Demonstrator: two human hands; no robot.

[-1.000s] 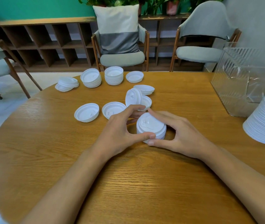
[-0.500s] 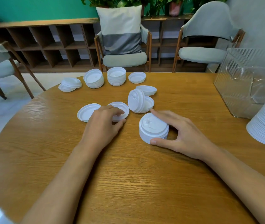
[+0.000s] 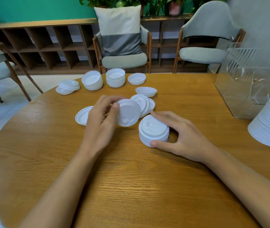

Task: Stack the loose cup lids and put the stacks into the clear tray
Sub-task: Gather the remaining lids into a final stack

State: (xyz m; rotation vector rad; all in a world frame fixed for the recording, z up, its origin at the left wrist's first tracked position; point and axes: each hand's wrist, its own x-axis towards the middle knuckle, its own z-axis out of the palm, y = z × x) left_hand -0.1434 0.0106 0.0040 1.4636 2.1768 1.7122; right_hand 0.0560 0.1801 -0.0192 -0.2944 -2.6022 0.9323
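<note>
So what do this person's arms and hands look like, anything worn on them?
Nothing worn that shows. The left hand and right hand are bare: no gloves, rings or watch. The left forearm and right forearm are bare too, with no sleeve in view.

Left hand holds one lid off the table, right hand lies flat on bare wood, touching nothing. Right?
Not quite: the head view shows the right hand gripping the short stack of lids on the table. The left hand does hold one lid off the table.
</note>
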